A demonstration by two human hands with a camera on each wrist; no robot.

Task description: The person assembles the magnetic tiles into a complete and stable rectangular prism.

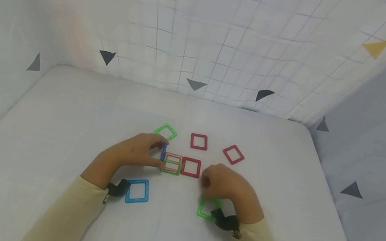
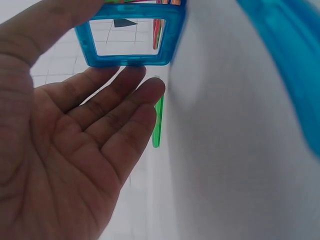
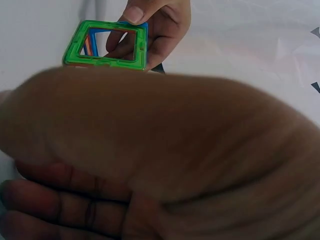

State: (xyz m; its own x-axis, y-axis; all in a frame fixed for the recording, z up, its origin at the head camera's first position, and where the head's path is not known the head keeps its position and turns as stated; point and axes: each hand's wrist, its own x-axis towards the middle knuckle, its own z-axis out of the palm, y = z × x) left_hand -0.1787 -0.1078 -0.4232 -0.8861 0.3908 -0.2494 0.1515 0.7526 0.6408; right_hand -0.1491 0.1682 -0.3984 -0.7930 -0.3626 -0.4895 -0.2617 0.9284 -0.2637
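Gripping the upright blue square between thumb and fingers, the left hand sits to the left of the middle red square, by which I place everything else. My left wrist view shows its thumb on one edge of the blue frame and fingertips against the opposite edge. The right wrist view gives me that thumb also on a corner of the green front square, which meets the blue one there. An orange square shows behind that green frame; I can't tell how it stands. This cluster adjoins the left side of the middle red square.

Just right of the middle red square I have the right hand, somewhat blurred, fingers loosely bent and, as far as I can see, clamped on nothing. Nearer me than the red landmark, the near green square lies to its right, partly under the right wrist, and the light blue square to its left, beside the left wrist. Beyond the landmark I see the far red square; farther left, the far green square; farther right, the turned red square. The white table extends around it on all sides.
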